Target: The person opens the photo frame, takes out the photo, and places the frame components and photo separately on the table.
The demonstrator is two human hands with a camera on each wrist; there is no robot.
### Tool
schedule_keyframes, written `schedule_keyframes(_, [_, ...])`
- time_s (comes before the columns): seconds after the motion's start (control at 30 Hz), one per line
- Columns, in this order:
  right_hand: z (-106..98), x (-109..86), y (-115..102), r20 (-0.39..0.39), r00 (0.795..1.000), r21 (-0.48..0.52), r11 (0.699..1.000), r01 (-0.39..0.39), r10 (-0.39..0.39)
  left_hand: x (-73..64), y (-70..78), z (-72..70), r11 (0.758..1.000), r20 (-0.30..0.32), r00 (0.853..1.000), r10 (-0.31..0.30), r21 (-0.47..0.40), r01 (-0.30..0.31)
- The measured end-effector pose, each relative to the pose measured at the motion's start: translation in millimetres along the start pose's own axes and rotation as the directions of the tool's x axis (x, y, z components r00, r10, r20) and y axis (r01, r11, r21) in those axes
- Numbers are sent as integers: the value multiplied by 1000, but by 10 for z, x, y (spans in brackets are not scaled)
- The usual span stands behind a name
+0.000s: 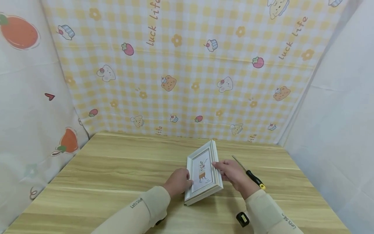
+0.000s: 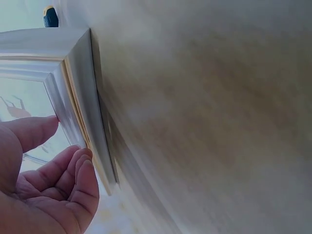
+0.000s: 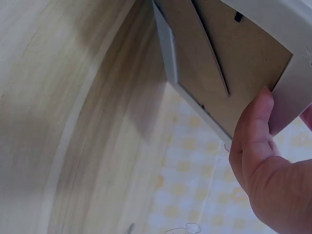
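A white picture frame (image 1: 217,182) with a plant print behind its front is held tilted over the wooden table. My right hand (image 1: 232,174) grips its right side, thumb on the front. In the right wrist view, the fingers (image 3: 256,117) of that hand reach onto the brown backing board (image 3: 253,53), which carries a support leg (image 3: 202,48). At the left side, my left hand (image 1: 178,182) holds the frame, its thumb over the front. The left wrist view shows its other fingers (image 2: 85,183) curled at the frame's edge.
A screwdriver (image 1: 253,178) with a black and yellow handle lies right of the right hand. Near the right sleeve sits a small black object with a yellow label (image 1: 243,219). Another dark object (image 1: 160,221) is mostly hidden under the left sleeve. A checked cloth (image 1: 187,65) hangs behind the table (image 1: 122,159).
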State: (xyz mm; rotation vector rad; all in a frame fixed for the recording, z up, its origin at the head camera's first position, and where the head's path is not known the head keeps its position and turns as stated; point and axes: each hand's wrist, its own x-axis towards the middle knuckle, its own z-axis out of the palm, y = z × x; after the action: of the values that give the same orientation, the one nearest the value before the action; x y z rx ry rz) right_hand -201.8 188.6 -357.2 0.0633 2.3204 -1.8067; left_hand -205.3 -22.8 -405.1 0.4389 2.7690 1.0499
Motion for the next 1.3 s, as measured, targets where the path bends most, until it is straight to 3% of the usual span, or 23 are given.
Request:
schedule_keyframes(0.37, [57, -59, -94, 28, 1000, 7, 1000, 10, -10, 43, 44, -9, 997, 14, 998, 55, -55, -54])
schedule_keyframes(0.57, [68, -85, -90, 82, 997, 79, 997, 4, -11, 19, 79, -31, 982, 45, 998, 43, -186, -33])
schedule_keyframes(0.67, [79, -89, -87, 99, 995, 90, 996, 12, -21, 6, 107, -52, 972, 35, 998, 48, -231, -39])
schedule_keyframes(0.83, [111, -88, -102, 119, 992, 80, 996, 42, -51, 11, 132, -76, 970, 1, 998, 56, -236, -54])
schedule_keyframes(1.3, [225, -130, -268, 18, 999, 3, 999, 37, -37, -7, 173, -115, 956, 29, 991, 133, -268, -120])
